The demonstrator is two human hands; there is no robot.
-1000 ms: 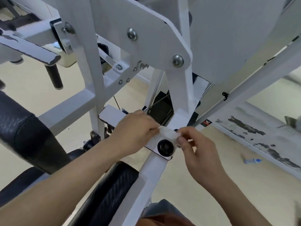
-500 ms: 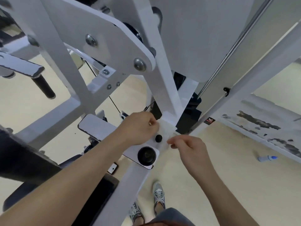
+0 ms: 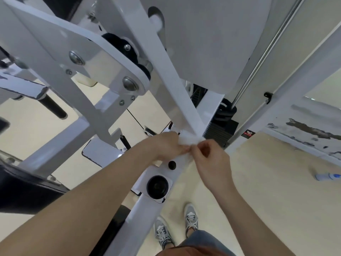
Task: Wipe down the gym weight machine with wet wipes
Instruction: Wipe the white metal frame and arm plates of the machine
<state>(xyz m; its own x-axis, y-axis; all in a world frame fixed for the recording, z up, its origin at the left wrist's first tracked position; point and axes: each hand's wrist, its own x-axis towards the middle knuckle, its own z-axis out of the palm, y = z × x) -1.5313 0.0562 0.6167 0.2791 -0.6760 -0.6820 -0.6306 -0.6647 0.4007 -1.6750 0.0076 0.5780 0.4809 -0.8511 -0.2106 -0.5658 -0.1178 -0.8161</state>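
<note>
My left hand (image 3: 166, 145) holds one end of the wet wipe (image 3: 190, 139), fingers curled round it. My right hand (image 3: 212, 160) pinches the other end. The wipe lies across the slanted white bar (image 3: 175, 85) of the weight machine, at its low end. A small black knob (image 3: 172, 165) sits just under my hands. My shoes (image 3: 191, 217) stand on the floor (image 3: 267, 200) below.
</note>
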